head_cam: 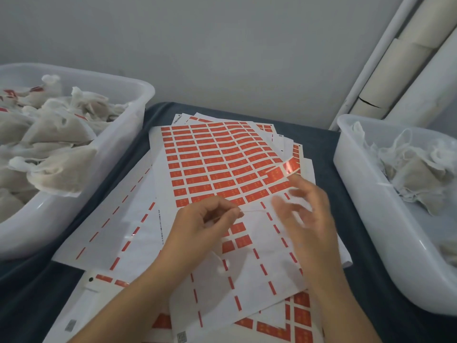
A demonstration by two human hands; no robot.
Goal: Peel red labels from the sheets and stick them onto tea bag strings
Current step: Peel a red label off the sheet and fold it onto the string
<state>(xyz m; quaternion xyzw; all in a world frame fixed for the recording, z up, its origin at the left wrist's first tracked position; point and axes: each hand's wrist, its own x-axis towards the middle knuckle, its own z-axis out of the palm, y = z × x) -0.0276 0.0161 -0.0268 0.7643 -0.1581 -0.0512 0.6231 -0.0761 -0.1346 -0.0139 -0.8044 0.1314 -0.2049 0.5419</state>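
Lying across the middle, dark blue table cover [321,134]: carrying everything, two tubs flanking a spread of paper.
Left tub [128,134]: white plastic, sitting at the left edge, piled with filled tea bags [57,134]; some red showing among those at the back.
Right tub [366,194]: white plastic, sitting at the right edge, holding a smaller heap of tea bags [415,174] with loose white strings.
Sheets [138,219]: overlapping in a loose stack between the tubs; several showing mostly bare backing with only thin red strips remaining.
Top label sheet [210,159]: lying tilted on the stack, its upper part still covered in rows of red labels, its lower part largely peeled.
Left hand [210,219]: hovering over the peeled part of the sheet, thumb and forefinger pressing together on a thin pale string [252,211]; other fingers curling loosely.
String: running rightward from the left fingertips toward the right hand; its far end is lost in blur.
Right hand [306,214]: blurring with motion just right of the left hand, fingers looking spread apart; cannot tell whether they are touching the string.
Lifted label [286,168]: one glossy red label curling up off the sheet's right edge, just above the right hand's fingertips; contact with the fingers unclear.
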